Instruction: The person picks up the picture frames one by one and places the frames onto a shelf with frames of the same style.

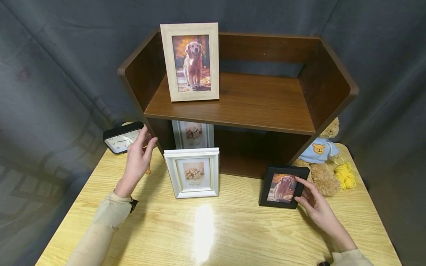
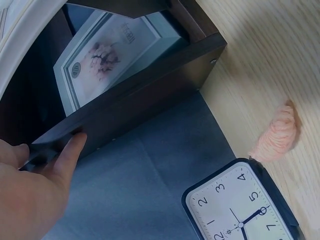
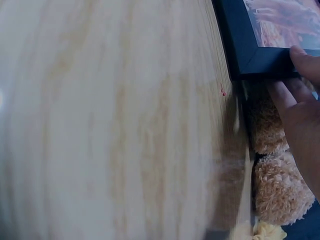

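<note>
My left hand [image 1: 139, 157] is at the front edge of the left side panel of a dark brown wooden shelf [image 1: 259, 101]. In the left wrist view the thumb and fingers [image 2: 69, 155] grip that edge from both sides. My right hand [image 1: 317, 207] holds the right edge of a small black picture frame [image 1: 266, 192] with a dog photo. Its thumb lies on the front and other fingers reach behind, partly hidden. The black frame stands tilted back on the table, in front of the shelf's right end.
A cream frame [image 1: 196, 98] stands on the upper shelf, a grey-green frame [image 1: 209, 136] in the lower compartment. A white frame [image 1: 196, 194] stands on the table [image 1: 159, 229]. A clock [image 1: 121, 142] and pink yarn [image 2: 277, 135] are left; a teddy bear [image 1: 321, 151] and yellow yarn [image 1: 345, 175] right.
</note>
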`<state>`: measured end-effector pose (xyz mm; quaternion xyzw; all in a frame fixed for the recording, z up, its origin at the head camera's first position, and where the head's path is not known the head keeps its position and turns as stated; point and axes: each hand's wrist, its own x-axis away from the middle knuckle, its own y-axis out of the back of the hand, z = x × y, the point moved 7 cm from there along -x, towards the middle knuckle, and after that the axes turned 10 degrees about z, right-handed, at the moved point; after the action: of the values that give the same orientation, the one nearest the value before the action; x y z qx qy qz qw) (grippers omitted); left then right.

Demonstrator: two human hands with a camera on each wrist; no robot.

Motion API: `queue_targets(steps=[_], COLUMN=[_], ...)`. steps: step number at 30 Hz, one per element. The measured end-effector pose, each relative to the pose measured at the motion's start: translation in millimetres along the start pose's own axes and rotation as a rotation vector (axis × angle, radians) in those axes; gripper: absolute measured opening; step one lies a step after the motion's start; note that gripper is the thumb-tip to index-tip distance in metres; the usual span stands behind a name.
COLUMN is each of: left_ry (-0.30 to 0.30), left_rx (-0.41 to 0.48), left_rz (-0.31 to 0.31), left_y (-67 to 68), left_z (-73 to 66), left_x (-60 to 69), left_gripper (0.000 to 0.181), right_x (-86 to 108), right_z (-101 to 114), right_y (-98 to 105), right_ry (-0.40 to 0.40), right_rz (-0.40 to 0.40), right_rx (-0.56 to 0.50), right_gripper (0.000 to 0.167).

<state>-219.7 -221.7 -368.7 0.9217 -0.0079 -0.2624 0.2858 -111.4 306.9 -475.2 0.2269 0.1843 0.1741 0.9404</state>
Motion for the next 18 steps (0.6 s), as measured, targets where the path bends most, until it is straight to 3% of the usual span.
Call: queue_targets(steps=[4, 10, 18], left_ry=[0.002, -0.004, -0.003], left_rx=[-0.004, 0.006, -0.013], left_rz=[-0.003, 0.000, -0.007], left_y=[-0.5, -1.5, -2.1], left_z=[0.7, 0.7, 1.8], left_x=[0.3, 0.2, 1.2], left_gripper=[0.045, 0.047, 0.047], right_x=[0.1, 0.5, 0.9], right_z=[-1.8, -3.9, -4.7], right_y=[-0.2, 0.9, 0.3], right_ry=[0.001, -0.027, -0.019], right_rz=[0.018, 0.001, 0.004], right_rx=[-0.040, -0.088, -0.219], right_gripper=[0.073, 0.082, 0.081])
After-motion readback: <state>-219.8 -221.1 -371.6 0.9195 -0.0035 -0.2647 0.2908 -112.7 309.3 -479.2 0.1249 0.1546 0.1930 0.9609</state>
